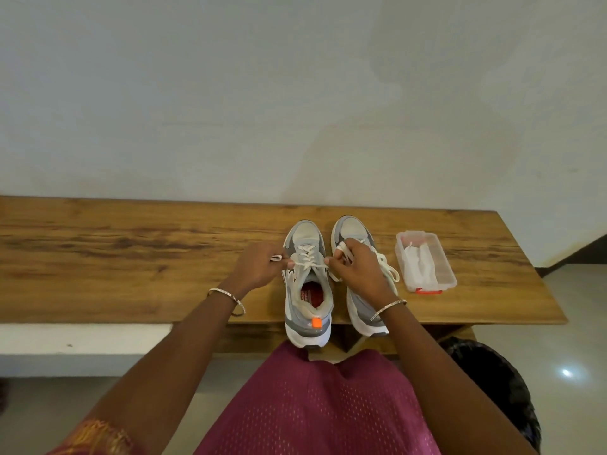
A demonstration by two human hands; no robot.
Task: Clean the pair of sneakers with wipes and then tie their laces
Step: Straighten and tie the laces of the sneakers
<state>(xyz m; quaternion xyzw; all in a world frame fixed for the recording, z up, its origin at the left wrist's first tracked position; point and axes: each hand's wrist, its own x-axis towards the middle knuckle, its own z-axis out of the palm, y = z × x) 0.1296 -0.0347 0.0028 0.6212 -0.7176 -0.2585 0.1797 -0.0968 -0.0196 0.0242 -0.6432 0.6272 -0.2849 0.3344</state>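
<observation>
L hand & R hand each pinch a lace end of left shoe, on wood bench w/ right shoe

Place: this is looking like a room in a home.
Wall: a plain off-white painted wall is running behind.
Furniture: a long brown wood-grain bench is standing against it.
Floor: pale glossy floor tiles are reflecting a spot of light.
Household things: a pair of grey and white sneakers is sitting on the bench; a round bin lined with black plastic is standing below.
</observation>
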